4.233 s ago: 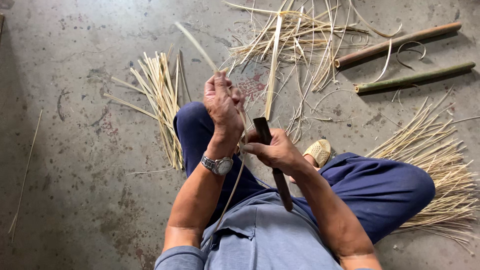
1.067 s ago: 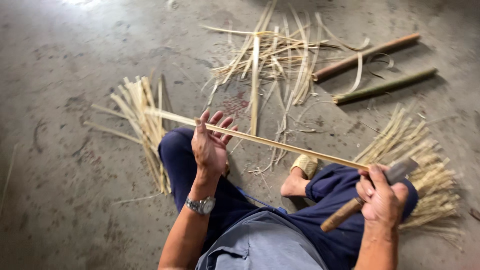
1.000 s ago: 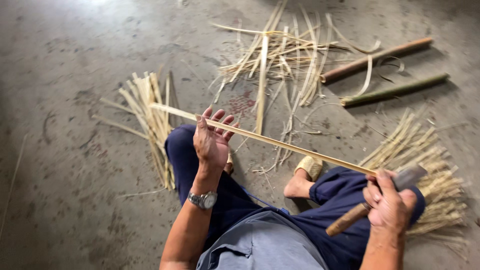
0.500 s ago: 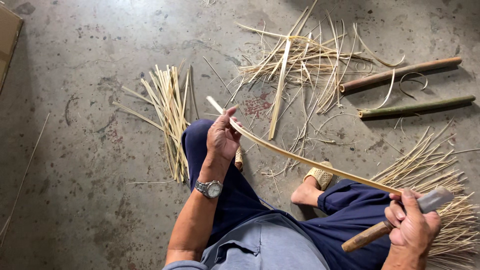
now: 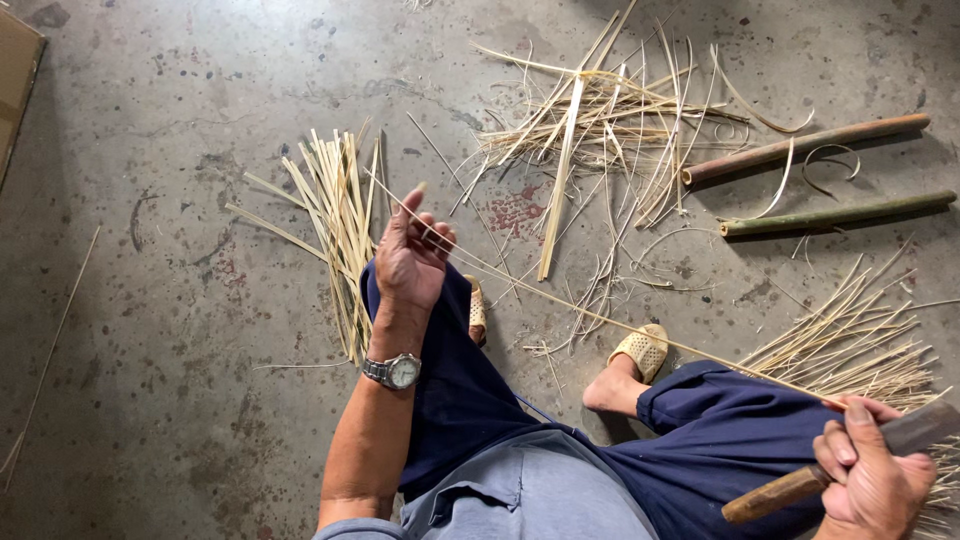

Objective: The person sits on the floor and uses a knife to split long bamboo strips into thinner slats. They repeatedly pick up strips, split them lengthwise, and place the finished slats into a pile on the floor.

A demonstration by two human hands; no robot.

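I sit on a concrete floor. My left hand [image 5: 410,258] is raised over my left knee, fingers loosely spread, with a long thin bamboo strip [image 5: 600,320] running across them. The strip slants from above that hand down to my right hand [image 5: 872,478] at the lower right corner. My right hand grips a knife [image 5: 775,493] by its wooden handle, the blade pointing to the right edge, and the strip's far end meets its fingers. A wristwatch [image 5: 395,372] is on my left wrist.
A pile of split strips [image 5: 335,220] lies left of my knee. Tangled scraps [image 5: 600,120] lie ahead, and two bamboo poles [image 5: 805,147] [image 5: 840,212] at the upper right. Another strip bundle [image 5: 865,340] lies at right. A cardboard edge [image 5: 15,80] shows top left.
My hands, together over my lap with the knife earlier, have drawn apart. My right hand carried the knife to the lower right, and the strip slid rightward through my left hand.
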